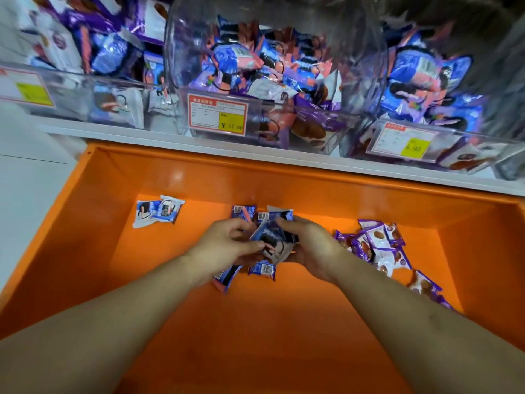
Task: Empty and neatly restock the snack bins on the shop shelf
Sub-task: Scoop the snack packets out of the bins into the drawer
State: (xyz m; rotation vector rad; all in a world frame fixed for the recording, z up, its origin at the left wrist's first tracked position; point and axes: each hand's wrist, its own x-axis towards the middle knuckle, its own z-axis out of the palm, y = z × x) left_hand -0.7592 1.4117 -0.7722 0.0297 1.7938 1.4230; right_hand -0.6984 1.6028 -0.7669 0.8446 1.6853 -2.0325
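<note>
Hands meet low in the orange tray (181,177): left hand (227,245) and right hand (308,248) both curl their fingers round a bunch of blue packets (274,237). Judgement: square the packets face-up and collect the loose packet (262,269) before lifting to the middle bin (255,118) on the shelf (159,139) above.

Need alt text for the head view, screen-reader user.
Both hands, left hand and right hand, grip a bunch of blue snack packets over an orange tray; purple packets lie right, clear plastic snack bins above.
</note>
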